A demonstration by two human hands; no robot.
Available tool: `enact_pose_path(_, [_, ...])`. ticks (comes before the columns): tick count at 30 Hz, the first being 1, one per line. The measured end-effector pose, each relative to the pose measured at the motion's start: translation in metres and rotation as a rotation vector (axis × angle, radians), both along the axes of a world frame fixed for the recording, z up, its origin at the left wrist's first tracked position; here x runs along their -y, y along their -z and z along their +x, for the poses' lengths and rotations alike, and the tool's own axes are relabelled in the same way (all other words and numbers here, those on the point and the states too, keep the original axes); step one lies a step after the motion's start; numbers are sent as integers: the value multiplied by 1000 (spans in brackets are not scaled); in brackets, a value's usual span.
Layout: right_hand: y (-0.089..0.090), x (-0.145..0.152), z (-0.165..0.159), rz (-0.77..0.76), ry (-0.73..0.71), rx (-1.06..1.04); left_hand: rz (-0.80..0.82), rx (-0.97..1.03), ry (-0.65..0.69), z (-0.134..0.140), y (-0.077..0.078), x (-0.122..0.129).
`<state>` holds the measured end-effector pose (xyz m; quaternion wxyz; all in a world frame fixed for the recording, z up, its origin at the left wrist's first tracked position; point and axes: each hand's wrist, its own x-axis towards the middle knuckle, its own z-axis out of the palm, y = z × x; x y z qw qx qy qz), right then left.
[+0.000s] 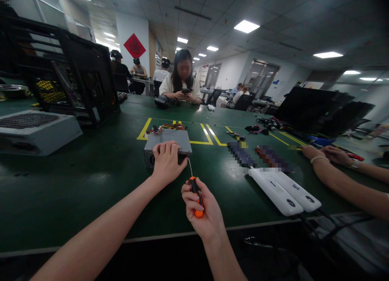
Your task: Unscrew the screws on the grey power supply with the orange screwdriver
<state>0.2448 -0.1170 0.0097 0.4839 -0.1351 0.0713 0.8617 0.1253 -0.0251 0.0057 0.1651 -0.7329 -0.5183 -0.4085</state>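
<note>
A grey metal computer power supply [164, 138] rests on the green table in front of me, with a bundle of coloured cables [176, 127] at its far side. My left hand [166, 161] grips its near side, fingers bent over the top edge and thumb toward the right corner. In my right hand [202, 208] is a screwdriver [197, 196] with an orange and black handle, fingers wrapped around it. Its thin shaft points up and away to the near right corner of the power supply. Whether the tip sits in a screw is too small to tell.
An open black computer case [67, 74] and another grey power supply [39, 131] stand at left. White power banks [282, 192] and two phones lie at right. A co-worker's hands [322, 155] are farther right. A seated person [182, 78] faces me across the table [100, 208].
</note>
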Motion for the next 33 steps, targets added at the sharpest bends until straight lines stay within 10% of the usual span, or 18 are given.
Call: enact_pose_path(33, [0, 1, 0, 43, -23, 57, -68, 26, -27, 2, -2, 0])
